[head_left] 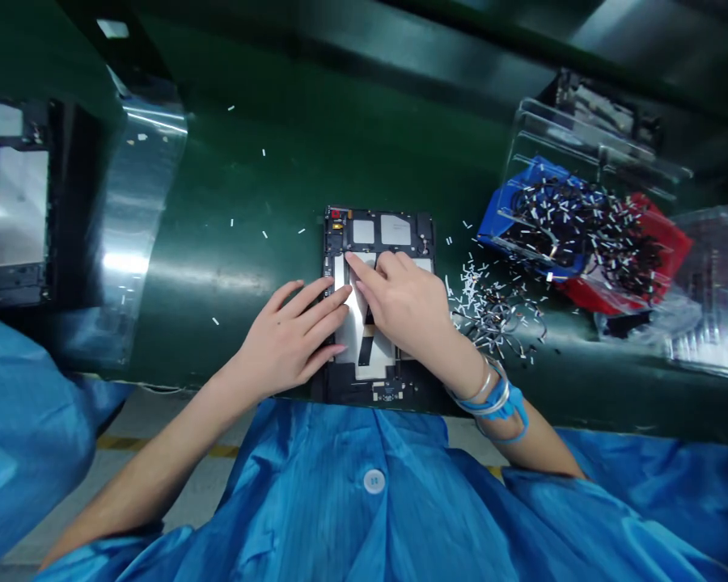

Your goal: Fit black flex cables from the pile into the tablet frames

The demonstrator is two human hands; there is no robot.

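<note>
Blue smock below left hand, fingers spread on opened device. Right hand: index extended onto device, cannot tell if pinching; cables rightward.

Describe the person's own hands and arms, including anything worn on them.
The left hand and right hand are gloveless. The right wrist wears a blue band and a thin silvery bangle; the left wrist is bare. Both forearms are bare below shiny blue sleeves.
</note>
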